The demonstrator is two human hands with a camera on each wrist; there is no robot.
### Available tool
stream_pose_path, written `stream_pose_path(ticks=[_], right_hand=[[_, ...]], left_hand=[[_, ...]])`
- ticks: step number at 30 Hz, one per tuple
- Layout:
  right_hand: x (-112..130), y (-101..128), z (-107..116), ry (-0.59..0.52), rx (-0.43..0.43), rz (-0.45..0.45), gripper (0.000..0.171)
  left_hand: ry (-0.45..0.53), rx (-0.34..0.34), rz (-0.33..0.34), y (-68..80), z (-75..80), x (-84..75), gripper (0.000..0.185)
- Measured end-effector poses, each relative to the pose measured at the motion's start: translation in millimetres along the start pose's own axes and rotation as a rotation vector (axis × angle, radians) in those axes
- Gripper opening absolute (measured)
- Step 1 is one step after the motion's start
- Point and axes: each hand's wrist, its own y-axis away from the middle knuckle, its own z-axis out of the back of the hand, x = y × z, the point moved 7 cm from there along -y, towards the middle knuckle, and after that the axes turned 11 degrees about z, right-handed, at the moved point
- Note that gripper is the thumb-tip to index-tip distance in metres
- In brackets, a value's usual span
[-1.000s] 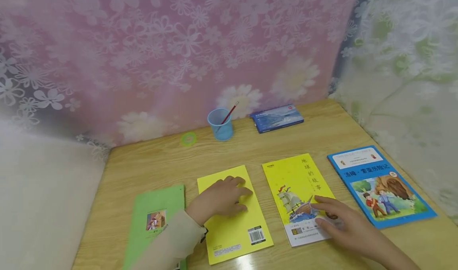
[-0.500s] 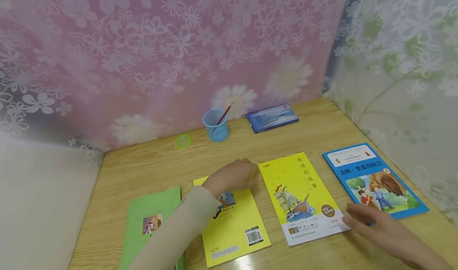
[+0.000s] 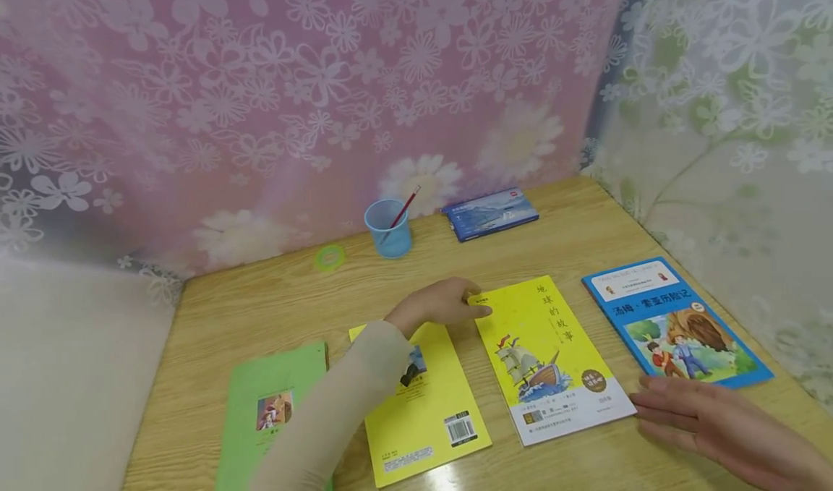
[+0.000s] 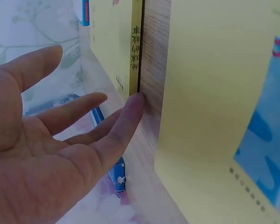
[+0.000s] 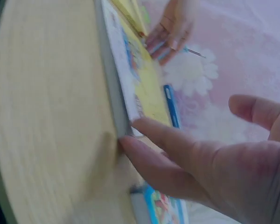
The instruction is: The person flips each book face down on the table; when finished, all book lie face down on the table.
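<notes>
A yellow book with a sailing ship on its cover lies face up between my hands. My left hand is at its top left corner; in the left wrist view a fingertip meets the end of the spine, with the thumb spread away. At the book's lower right corner, my right hand lies with fingers extended, two fingertips right at the corner in the right wrist view. Beneath my left forearm is another yellow book, back cover up, partly hidden by the sleeve.
On the right lies a blue book, and on the left a green book partly behind the sleeve. Along the back stand a blue cup with a red pencil, a green tape roll and a blue flat box.
My left hand has left the back-cover-up yellow book and reached right to the ship book's top left corner. My right hand has slid off the ship cover to its lower right corner.
</notes>
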Motion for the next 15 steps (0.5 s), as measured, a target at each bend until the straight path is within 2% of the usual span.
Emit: stream_pose_path(ticks=[5,11,15], right_hand=[[-6.2,-7.8,-7.1,0.088,-0.079,0.006,0.073],[-8.3,-12.0,-11.6,0.042,-0.149,-0.001,0.078],[-6.9,-12.7,-9.7,0.007,-0.122,0.014,0.074]], left_hand=[[0.090,-0.023,0.027,-2.3,-2.0,1.6,0.064],[0.109,-0.051,0.028,-5.8,-2.1,2.8,0.063],[0.119,-0.054,0.028,-6.3,-1.3,3.0,0.063]])
